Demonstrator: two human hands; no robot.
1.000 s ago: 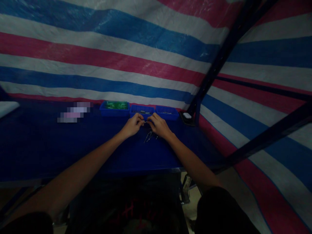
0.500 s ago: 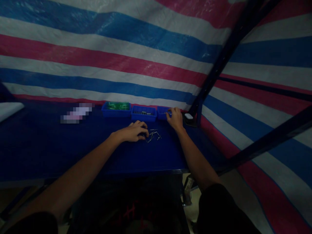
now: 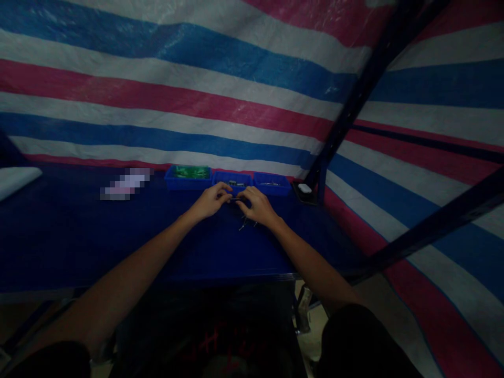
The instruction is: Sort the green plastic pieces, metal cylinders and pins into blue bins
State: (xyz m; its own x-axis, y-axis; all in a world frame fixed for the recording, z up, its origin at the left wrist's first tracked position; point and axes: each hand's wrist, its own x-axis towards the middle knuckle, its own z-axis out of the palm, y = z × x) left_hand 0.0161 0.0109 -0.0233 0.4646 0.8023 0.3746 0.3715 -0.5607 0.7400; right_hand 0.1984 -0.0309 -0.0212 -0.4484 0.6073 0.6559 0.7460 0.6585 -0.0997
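My left hand [image 3: 214, 200] and my right hand [image 3: 256, 205] meet just in front of the middle blue bin [image 3: 221, 178]. Between their fingertips runs a thin metal pin [image 3: 235, 199], pinched at its left end by the left hand and at its right end by the right. Its exact shape is too small and dark to make out. Below the right hand, several slim metal pieces [image 3: 243, 224] lie loose on the blue table [image 3: 205, 252], partly covered by that hand. The middle bin holds small metal parts [image 3: 237, 184].
A left bin [image 3: 188, 181] holds green packets [image 3: 191, 171]. The right bin [image 3: 271, 187] has thin metal pieces inside. Beside it, a white case [image 3: 304, 188] sits on a dark object. A blurred-out item [image 3: 126, 184] and a white sheet [image 3: 18, 178] lie left. A blue post [image 3: 346, 115] rises at right.
My right hand has come out of the right bin and moved left to meet my left hand. The left hand has risen off the loose pieces, and both now pinch a thin pin.
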